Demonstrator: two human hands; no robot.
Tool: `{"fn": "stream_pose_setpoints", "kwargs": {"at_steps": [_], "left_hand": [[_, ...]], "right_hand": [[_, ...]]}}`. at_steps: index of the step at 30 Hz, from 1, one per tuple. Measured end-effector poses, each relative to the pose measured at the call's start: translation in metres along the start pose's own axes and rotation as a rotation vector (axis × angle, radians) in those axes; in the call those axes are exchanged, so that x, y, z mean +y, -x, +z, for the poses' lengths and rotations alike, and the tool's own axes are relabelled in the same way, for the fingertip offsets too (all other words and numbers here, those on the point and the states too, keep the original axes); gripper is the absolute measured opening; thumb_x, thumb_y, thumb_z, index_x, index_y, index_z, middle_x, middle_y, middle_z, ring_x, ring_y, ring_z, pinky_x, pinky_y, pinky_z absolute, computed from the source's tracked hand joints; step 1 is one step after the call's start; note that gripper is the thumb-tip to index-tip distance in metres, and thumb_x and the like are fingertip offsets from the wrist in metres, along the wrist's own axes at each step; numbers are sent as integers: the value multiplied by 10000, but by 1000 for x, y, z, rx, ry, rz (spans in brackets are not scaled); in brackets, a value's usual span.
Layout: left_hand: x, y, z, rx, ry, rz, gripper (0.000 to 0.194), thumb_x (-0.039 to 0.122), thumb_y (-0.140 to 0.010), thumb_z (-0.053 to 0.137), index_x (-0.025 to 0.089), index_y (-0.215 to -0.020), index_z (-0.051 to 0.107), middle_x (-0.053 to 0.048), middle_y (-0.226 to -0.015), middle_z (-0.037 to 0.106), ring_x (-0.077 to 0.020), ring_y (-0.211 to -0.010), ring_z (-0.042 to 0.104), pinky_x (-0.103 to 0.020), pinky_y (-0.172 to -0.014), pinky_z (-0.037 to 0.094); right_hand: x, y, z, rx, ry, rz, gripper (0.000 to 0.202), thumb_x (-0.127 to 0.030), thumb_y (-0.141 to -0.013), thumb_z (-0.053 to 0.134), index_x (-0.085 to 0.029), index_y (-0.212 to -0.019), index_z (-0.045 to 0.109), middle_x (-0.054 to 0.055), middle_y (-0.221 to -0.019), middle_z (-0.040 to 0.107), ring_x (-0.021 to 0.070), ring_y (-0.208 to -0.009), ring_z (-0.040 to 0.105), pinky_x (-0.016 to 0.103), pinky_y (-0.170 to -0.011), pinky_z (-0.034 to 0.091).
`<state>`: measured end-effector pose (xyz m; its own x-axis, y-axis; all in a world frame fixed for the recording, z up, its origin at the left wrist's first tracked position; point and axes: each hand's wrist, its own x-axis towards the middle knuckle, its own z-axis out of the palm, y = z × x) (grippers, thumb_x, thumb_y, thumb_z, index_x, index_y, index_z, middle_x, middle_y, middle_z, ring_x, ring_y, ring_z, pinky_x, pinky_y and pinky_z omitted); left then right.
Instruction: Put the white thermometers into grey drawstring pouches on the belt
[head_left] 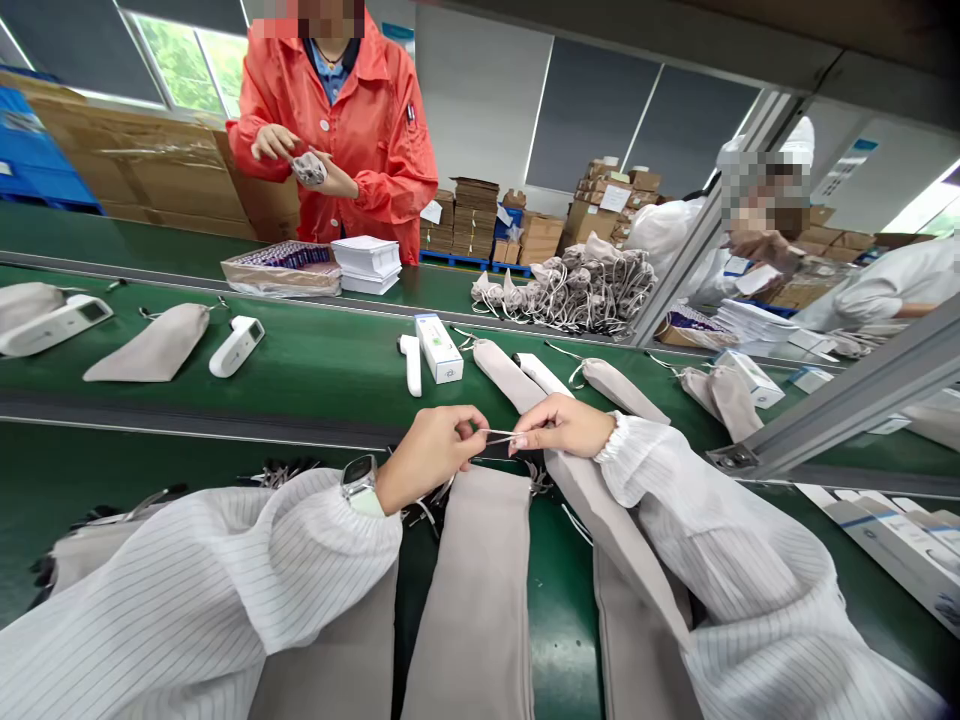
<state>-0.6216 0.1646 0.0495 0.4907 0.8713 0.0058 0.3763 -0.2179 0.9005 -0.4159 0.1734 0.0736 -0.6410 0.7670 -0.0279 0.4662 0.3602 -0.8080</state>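
Observation:
A thin white drawstring cord [498, 435] stretches between my two hands. My left hand [431, 450], with a watch at the wrist, pinches one end, and my right hand [566, 425] pinches the other. Just below them a long grey fabric pouch [472, 590] lies flat on the green surface. Another long grey pouch [607, 530] passes beneath my right hand and forearm. Which pouch the cord belongs to I cannot tell. Beyond my hands lie a white handheld thermometer [410, 365] and a small white box [439, 348].
A green belt [337, 365] runs across, carrying more thermometers and pouches. Behind it are a stack of white papers [367, 262], an open carton [281, 270] and a pouch heap [577, 285]. A metal post [697, 220] rises at right. A co-worker in a red jacket [337, 130] stands opposite.

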Motion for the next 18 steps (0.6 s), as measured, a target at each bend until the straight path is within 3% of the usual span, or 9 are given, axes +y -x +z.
{"fn": "stream_pose_setpoints", "kwargs": {"at_steps": [1, 2, 5, 6, 7, 9, 12, 15, 18], "left_hand": [[1, 0, -1, -27, -10, 17, 270, 412, -713, 528, 190, -853, 590, 19, -730, 557, -84, -506, 503, -186, -469, 354], [2, 0, -2, -64, -23, 32, 319, 444, -721, 515, 204, -921, 582, 9, -799, 570, -92, -549, 508, -191, -494, 365], [5, 0, -4, -198, -162, 109, 389, 478, -744, 482, 213, -1016, 562, -22, -906, 581, -137, -709, 525, -223, -601, 389], [6, 0, -4, -243, -254, 147, 359, 463, -740, 497, 207, -975, 588, -26, -896, 586, -154, -756, 523, -237, -641, 387], [6, 1, -4, -278, -346, 185, 314, 438, -728, 529, 202, -915, 617, -29, -881, 591, -171, -799, 516, -253, -684, 377], [6, 3, -2, -311, -510, 260, 219, 377, -704, 585, 205, -826, 645, -26, -862, 596, -201, -867, 493, -292, -752, 342], [9, 11, 5, -252, -719, 366, 137, 284, -739, 577, 204, -835, 634, -26, -843, 592, -213, -883, 482, -324, -765, 317], [12, 22, 15, -215, -939, 438, 120, 175, -807, 475, 162, -815, 594, -44, -815, 575, -194, -801, 505, -305, -689, 349], [13, 29, 22, -195, -1042, 436, 154, 127, -830, 399, 151, -764, 537, -51, -780, 555, -196, -756, 501, -294, -616, 368]], "right_hand": [[-1, 6, -9, 106, 2, -8, 260, -380, -700, 567, -147, -744, 674, 37, -720, 660, 135, -660, 575, 263, -637, 443], [0, 15, -22, 289, 15, -7, 242, -377, -688, 580, -158, -734, 672, 38, -728, 660, 142, -656, 577, 274, -625, 446], [15, 51, -72, 1063, 236, 75, 292, -422, -712, 537, -184, -835, 653, 54, -762, 643, 177, -672, 572, 315, -606, 437], [23, 64, -87, 1241, 367, 129, 332, -444, -738, 493, -185, -885, 642, 65, -765, 632, 199, -708, 572, 341, -633, 430], [33, 74, -100, 1335, 485, 194, 357, -450, -760, 456, -179, -911, 633, 79, -756, 618, 227, -748, 568, 377, -671, 419], [52, 88, -117, 1348, 689, 331, 352, -433, -775, 435, -165, -874, 640, 98, -704, 586, 288, -819, 551, 461, -741, 378], [74, 85, -119, 1236, 846, 458, 308, -399, -762, 462, -160, -789, 655, 120, -715, 569, 360, -931, 487, 571, -814, 278], [88, 66, -104, 1130, 1003, 512, 384, -417, -771, 452, -196, -1059, 579, 143, -1021, 538, 382, -1073, 364, 600, -863, 187], [101, 43, -83, 936, 1123, 566, 512, -430, -771, 460, -272, -1252, 386, 119, -1276, 369, 358, -1186, 253, 588, -910, 140]]}}
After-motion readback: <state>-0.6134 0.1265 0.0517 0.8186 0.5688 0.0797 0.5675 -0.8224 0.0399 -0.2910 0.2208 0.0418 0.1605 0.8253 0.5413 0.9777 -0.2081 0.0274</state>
